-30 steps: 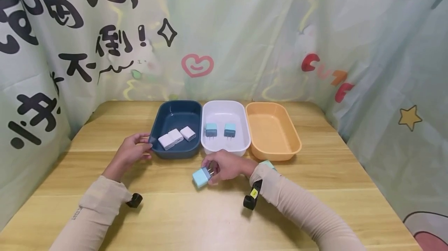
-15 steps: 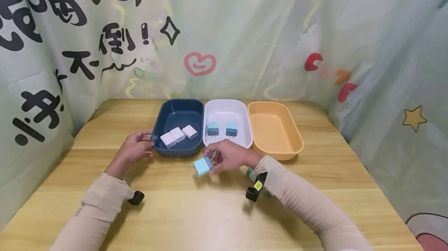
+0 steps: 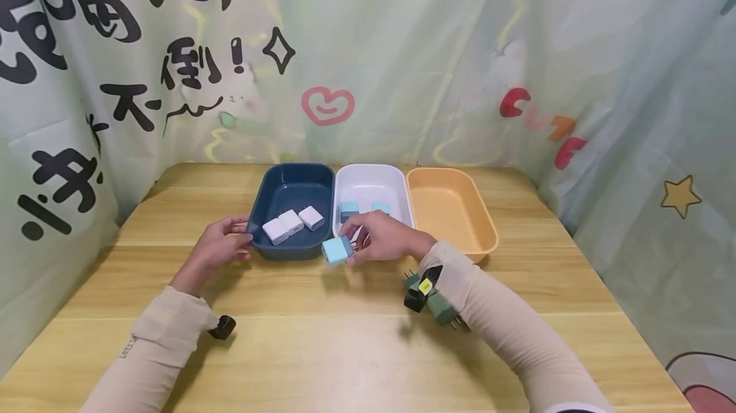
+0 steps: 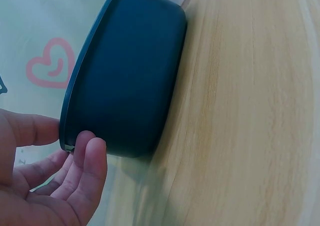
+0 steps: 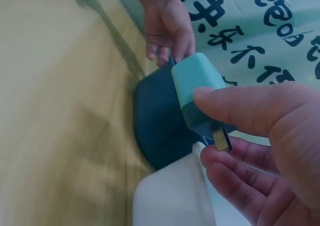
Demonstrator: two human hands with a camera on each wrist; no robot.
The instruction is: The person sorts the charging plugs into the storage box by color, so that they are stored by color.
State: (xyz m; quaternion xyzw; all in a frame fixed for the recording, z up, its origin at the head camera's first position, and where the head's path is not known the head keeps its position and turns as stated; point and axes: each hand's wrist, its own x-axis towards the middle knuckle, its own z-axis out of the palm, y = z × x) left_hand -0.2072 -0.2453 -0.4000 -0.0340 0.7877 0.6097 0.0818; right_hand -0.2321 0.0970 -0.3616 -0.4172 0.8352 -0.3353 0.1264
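Observation:
My right hand (image 3: 385, 238) pinches a light blue plug-in charger (image 3: 337, 250) between thumb and fingers, just over the front edge of the white tray (image 3: 374, 173). In the right wrist view, a metal prong shows on the charger's underside. Two light blue chargers, one of them this charger (image 3: 349, 210), sit inside the white tray, partly behind the hand. My left hand (image 3: 221, 243) holds the near left corner of the dark blue tray (image 4: 130, 70), thumb at the rim and fingertips along the outer wall. Three white chargers (image 3: 291, 222) lie in that tray.
An orange tray (image 3: 485, 234) stands right of the white one, the three in a row touching or nearly so. Green chargers (image 3: 441, 309) with prongs lie on the wooden table (image 3: 322, 355) under my right forearm. A printed curtain (image 3: 402, 61) hangs behind.
My right hand has lifted the light blue charger off the table toward the white tray. More of the green chargers shows under the forearm. The left hand stays at the dark blue tray.

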